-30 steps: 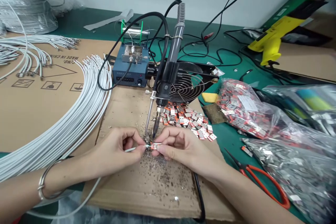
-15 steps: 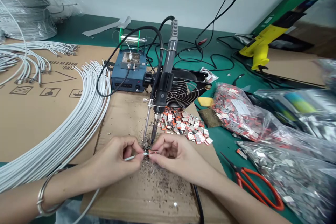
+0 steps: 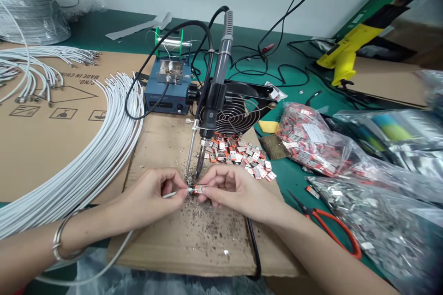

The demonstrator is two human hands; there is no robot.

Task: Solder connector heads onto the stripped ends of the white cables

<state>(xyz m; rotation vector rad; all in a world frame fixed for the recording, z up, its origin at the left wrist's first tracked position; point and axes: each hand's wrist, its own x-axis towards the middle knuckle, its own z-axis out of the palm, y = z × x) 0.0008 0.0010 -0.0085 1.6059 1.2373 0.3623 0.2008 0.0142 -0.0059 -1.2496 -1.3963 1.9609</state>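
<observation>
Between thumb and fingertips my left hand pinches a white cable close to its stripped end. My right hand grips a small USB connector with an orange-red end and a metal shell. The cable's wire ends meet the connector's orange end; whether they are joined I cannot tell. Just above my fingertips, the tip of a stand-held soldering iron points down, beside a thin metal solder feed tube. Behind my right hand lies a pile of similar connectors.
A blue solder feeder box carries a solder spool. Behind the iron stands a black fan. Bundled white cables lie left. At right are red-handled scissors, bags of parts and a yellow glue gun. Solder debris covers the cardboard.
My right fingers have turned the connector so its flat face shows more. Both hands remain together below the iron tip, and the view has shifted slightly.
</observation>
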